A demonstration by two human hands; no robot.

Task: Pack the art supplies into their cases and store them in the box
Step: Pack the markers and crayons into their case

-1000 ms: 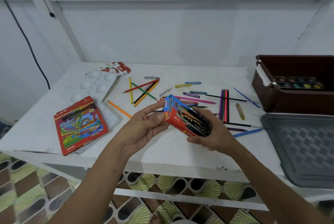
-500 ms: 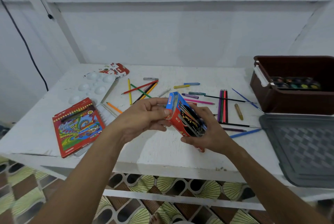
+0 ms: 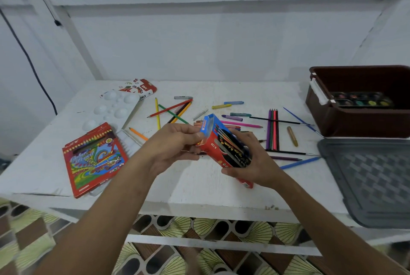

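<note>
Both hands hold red/blue case (image 3: 224,148) above table (image 3: 199,188), tilted. R hand (image 3: 255,163) clamped round case bottom; L hand (image 3: 175,143) pinches open top flap. Loose pencils (image 3: 273,129), crayons, brushes scattered behind. Brown box (image 3: 359,119) far right w/ paint set (image 3: 361,101) inside. Gray lid (image 3: 372,181) in front of box.

- A white table (image 3: 199,190) fills the middle of the view, its top scuffed and marked.
- A white wall (image 3: 210,48) rises behind it at 12 o'clock.
- A black cable (image 3: 33,68) hangs down the wall at 9 o'clock.
- A white slanted frame bar (image 3: 75,37) crosses at 10 o'clock.
- A patterned floor (image 3: 188,228) of brown and yellow-green tiles shows under the table at 6 o'clock.
</note>
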